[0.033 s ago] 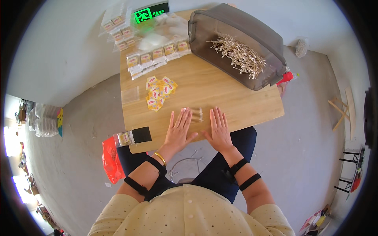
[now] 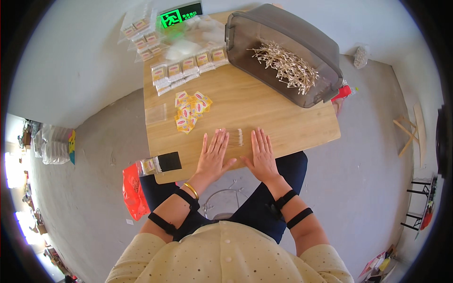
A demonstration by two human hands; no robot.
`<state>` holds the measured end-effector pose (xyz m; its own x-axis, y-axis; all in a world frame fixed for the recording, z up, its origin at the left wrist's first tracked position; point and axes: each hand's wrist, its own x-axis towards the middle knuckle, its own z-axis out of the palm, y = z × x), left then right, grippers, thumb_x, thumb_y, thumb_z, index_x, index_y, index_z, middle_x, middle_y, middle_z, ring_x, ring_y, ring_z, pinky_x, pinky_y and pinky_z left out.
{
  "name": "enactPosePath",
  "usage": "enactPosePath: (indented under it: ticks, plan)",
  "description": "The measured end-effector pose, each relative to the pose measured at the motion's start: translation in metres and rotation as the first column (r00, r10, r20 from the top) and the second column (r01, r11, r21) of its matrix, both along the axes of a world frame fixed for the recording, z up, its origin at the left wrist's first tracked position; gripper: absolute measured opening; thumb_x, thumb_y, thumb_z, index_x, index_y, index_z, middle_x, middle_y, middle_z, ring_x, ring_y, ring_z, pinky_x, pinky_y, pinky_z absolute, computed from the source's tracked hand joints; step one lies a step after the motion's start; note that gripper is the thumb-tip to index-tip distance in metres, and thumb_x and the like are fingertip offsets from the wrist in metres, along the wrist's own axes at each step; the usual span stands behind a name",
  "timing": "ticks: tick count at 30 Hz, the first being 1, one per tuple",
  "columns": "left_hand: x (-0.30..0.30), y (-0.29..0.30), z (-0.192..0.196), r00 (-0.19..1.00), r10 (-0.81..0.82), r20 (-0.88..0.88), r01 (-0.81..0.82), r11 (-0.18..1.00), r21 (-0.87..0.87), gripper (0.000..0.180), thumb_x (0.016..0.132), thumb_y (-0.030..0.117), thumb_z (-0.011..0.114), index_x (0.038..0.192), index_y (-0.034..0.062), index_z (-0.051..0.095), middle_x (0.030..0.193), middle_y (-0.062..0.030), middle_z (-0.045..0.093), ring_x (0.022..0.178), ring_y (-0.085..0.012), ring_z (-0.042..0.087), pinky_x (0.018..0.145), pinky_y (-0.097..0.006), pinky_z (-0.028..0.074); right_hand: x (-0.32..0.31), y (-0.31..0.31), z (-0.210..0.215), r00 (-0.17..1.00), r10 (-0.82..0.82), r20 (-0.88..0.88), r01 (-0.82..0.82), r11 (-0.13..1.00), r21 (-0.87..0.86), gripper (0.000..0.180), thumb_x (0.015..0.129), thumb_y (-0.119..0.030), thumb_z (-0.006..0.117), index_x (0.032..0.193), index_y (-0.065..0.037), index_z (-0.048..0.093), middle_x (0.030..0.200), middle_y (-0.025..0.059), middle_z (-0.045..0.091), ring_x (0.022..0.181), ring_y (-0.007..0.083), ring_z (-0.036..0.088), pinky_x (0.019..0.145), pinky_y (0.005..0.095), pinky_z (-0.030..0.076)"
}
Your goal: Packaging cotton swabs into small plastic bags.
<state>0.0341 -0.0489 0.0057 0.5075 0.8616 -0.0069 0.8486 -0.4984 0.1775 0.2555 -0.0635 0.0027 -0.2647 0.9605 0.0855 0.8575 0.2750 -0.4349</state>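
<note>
A neat row of cotton swabs lies flat on the wooden table, between my two hands. My left hand rests flat at the row's left end, its fingertips partly covering the swabs there. To the right of the row, a small gap away from it, my right hand lies flat with its fingers straight and the thumb apart. Neither hand grips anything. Beyond my left hand is a loose pile of small yellow-and-white printed cards.
A grey translucent bin lies tipped on its side at the far right, with a heap of loose swabs inside. Packed swab bags line the far left. A clear bag and a black pad lie near the left edge.
</note>
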Motion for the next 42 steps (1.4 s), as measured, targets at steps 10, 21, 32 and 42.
enactPosePath:
  ticks: [10, 21, 32, 42]
  plan:
    - [-0.023, 0.000, -0.014, 0.995, 0.092, -0.038, -0.092, 0.996, 0.006, 0.091, 0.100, 0.060, 0.043, 0.160, -0.0037, 0.018, 0.168, -0.0181, 0.017, 0.158, -0.0310, 0.010, 0.126, -0.056, 0.004, -0.028, 0.012, -0.002, 0.998, 0.064, 0.017, -0.064, 0.998, 0.023, 0.091, 0.093, -0.038, 0.067, 0.159, 0.003, 0.020, 0.165, 0.0254, 0.023, 0.155, 0.0391, 0.019, 0.126, 0.0503, 0.016]
    - [-0.010, 0.027, -0.009, 0.960, 0.173, 0.222, -0.177, 0.984, -0.001, 0.099, 0.088, 0.038, 0.069, 0.160, -0.0028, 0.015, 0.167, -0.0206, 0.019, 0.157, -0.0343, 0.013, 0.126, -0.056, 0.007, -0.022, 0.007, -0.005, 1.000, -0.015, -0.010, 0.015, 1.000, 0.008, 0.085, 0.096, -0.036, 0.061, 0.159, 0.002, 0.020, 0.164, 0.0261, 0.022, 0.155, 0.0392, 0.019, 0.126, 0.0510, 0.015]
    - [-0.025, 0.022, -0.014, 0.982, 0.115, 0.149, -0.114, 0.993, -0.013, 0.091, 0.096, 0.052, 0.056, 0.159, -0.0028, 0.020, 0.167, -0.0197, 0.021, 0.157, -0.0318, 0.014, 0.127, -0.056, 0.006, -0.032, 0.007, -0.007, 1.000, 0.024, 0.014, -0.024, 0.999, 0.044, 0.088, 0.092, -0.038, 0.066, 0.158, 0.001, 0.024, 0.163, 0.0271, 0.025, 0.153, 0.0403, 0.021, 0.126, 0.0511, 0.018]
    - [-0.007, 0.026, -0.025, 0.994, 0.071, 0.079, -0.076, 0.995, 0.066, 0.091, 0.100, 0.062, 0.038, 0.155, -0.0097, 0.026, 0.166, -0.0240, 0.021, 0.157, -0.0342, 0.010, 0.126, -0.056, 0.001, -0.060, 0.024, -0.029, 0.976, -0.032, 0.217, 0.017, 0.997, 0.073, 0.089, 0.092, -0.042, 0.063, 0.157, 0.004, 0.024, 0.164, 0.0286, 0.021, 0.155, 0.0404, 0.017, 0.126, 0.0526, 0.015]
